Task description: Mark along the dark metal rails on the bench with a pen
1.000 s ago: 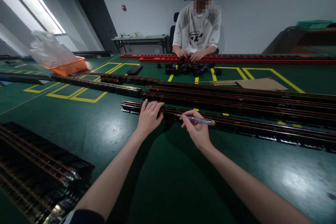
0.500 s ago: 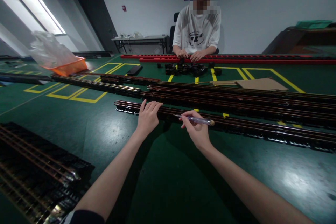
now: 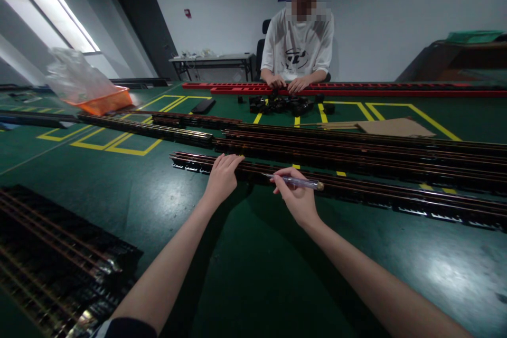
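My left hand (image 3: 223,178) is closed over a long black rail (image 3: 376,194) with copper-coloured strips along it, near the rail's left end. The fingers curl over the far side, where their tips are partly hidden. In my right hand (image 3: 297,195) I hold a small screwdriver (image 3: 303,182) with a clear purplish handle and a yellowish end cap. Its thin shaft points left, and the tip is at the rail between my two hands. Whether the tip touches a strip is too small to tell.
Behind lie more long rails (image 3: 356,150). Others (image 3: 59,243) lie at the lower left. An orange basket (image 3: 105,103) with plastic bags, a dark phone-like slab (image 3: 203,106) and cardboard (image 3: 396,127) are farther back. A co-worker (image 3: 297,50) handles black parts beside red rails (image 3: 380,88).
My left hand has slid slightly left and down with the rail, whose left end has shifted a little left. My right hand and the screwdriver look the same.
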The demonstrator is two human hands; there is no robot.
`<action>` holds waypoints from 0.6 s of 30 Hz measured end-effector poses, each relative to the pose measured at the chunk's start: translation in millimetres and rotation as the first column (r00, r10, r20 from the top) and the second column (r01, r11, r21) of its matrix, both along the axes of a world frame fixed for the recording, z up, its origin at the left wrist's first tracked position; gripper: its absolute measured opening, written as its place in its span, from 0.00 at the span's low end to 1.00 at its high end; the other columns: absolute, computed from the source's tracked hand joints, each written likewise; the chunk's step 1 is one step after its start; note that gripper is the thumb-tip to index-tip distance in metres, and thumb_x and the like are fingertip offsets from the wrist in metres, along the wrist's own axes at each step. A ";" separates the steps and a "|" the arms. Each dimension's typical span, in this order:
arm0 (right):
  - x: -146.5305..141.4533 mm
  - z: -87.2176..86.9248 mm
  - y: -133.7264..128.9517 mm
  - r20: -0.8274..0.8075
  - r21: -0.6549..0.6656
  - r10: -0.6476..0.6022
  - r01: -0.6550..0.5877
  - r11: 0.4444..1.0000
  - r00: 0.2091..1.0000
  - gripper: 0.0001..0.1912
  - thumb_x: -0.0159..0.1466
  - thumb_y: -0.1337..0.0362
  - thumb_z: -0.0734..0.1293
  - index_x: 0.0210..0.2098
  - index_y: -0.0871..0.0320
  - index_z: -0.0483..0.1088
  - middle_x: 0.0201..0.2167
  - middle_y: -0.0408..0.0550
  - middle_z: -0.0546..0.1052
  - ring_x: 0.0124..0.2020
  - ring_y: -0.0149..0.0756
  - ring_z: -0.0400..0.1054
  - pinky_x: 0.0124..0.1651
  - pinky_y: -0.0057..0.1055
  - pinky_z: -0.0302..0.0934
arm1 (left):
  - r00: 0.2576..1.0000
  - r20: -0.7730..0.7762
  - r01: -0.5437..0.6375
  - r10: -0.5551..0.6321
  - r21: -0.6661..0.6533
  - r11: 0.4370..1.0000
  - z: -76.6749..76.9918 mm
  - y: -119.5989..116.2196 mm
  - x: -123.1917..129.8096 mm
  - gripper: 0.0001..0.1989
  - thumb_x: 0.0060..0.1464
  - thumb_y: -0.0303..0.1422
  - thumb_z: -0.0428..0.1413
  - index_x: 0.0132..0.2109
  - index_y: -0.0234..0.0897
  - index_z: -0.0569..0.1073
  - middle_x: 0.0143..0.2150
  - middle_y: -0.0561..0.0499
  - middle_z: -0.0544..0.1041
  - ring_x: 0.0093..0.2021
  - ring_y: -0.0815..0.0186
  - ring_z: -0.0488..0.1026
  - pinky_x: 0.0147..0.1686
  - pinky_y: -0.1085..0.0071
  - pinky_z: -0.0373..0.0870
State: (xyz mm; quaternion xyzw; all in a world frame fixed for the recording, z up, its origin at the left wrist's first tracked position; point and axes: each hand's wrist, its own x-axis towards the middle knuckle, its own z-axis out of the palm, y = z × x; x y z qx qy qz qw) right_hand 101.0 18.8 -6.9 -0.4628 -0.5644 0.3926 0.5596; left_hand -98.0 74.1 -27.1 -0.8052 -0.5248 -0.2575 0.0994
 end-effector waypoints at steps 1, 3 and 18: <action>0.1 -0.1 0.1 -0.003 -0.001 -0.001 0.001 1.000 1.000 0.08 0.59 0.58 0.65 0.31 0.57 0.68 0.28 0.44 0.75 0.23 0.29 0.68 0.24 0.27 0.63 | 1.000 0.006 0.001 -0.001 -0.006 1.000 0.2 0.1 -0.3 0.26 0.50 0.18 0.40 0.52 0.38 0.70 0.51 0.47 0.75 0.55 0.61 0.68 0.60 0.56 0.57; 0.2 0.1 0.3 -0.005 -0.006 0.001 -0.001 1.000 1.000 0.09 0.58 0.57 0.65 0.30 0.57 0.68 0.28 0.45 0.75 0.22 0.29 0.68 0.23 0.27 0.62 | 1.000 0.014 0.004 -0.003 -0.019 1.000 1.4 -0.4 -0.4 0.26 0.49 0.19 0.41 0.52 0.38 0.70 0.52 0.48 0.74 0.55 0.61 0.68 0.60 0.56 0.57; -0.1 2.0 -0.5 -0.001 -0.015 0.011 -0.011 1.000 1.000 0.09 0.58 0.58 0.65 0.30 0.57 0.67 0.28 0.45 0.75 0.22 0.30 0.68 0.21 0.26 0.61 | 0.996 -0.090 -0.014 0.011 -0.034 0.999 8.0 -5.9 3.1 0.20 0.56 0.41 0.50 0.53 0.37 0.68 0.50 0.44 0.73 0.52 0.55 0.66 0.56 0.56 0.58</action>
